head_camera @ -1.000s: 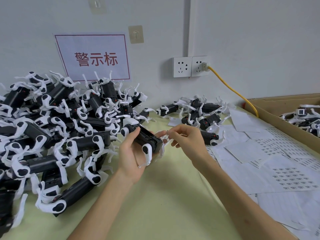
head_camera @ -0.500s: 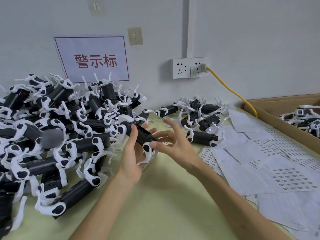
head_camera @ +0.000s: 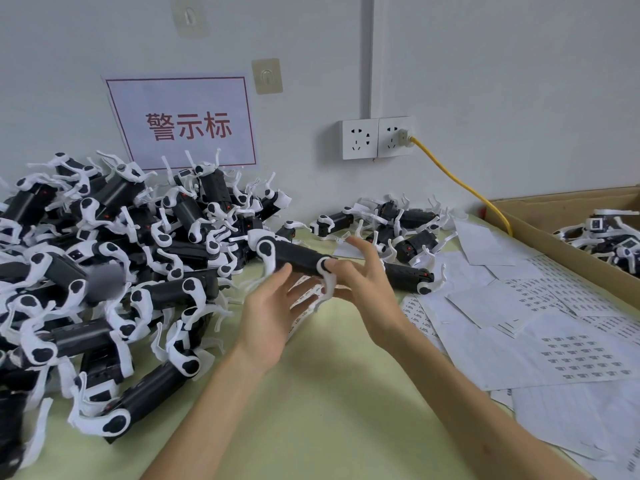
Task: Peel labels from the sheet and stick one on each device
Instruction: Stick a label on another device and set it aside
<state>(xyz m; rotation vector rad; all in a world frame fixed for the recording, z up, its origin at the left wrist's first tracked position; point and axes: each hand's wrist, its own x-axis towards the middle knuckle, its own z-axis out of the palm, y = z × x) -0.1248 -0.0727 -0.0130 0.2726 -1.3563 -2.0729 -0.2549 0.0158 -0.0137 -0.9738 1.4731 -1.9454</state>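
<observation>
Wall sign [head_camera: 180, 123]; sockets [head_camera: 375, 137]; yellow cable [head_camera: 460, 182]; cardboard box [head_camera: 554, 247]

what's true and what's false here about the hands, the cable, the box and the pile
1. A yellow cable is plugged into the wall socket. True.
2. The cardboard box is empty. False: other devices lie in it.
3. The left hand and the right hand both touch one black and white device. True.
4. The big pile of devices lies right of the hands. False: it lies to their left.
</observation>
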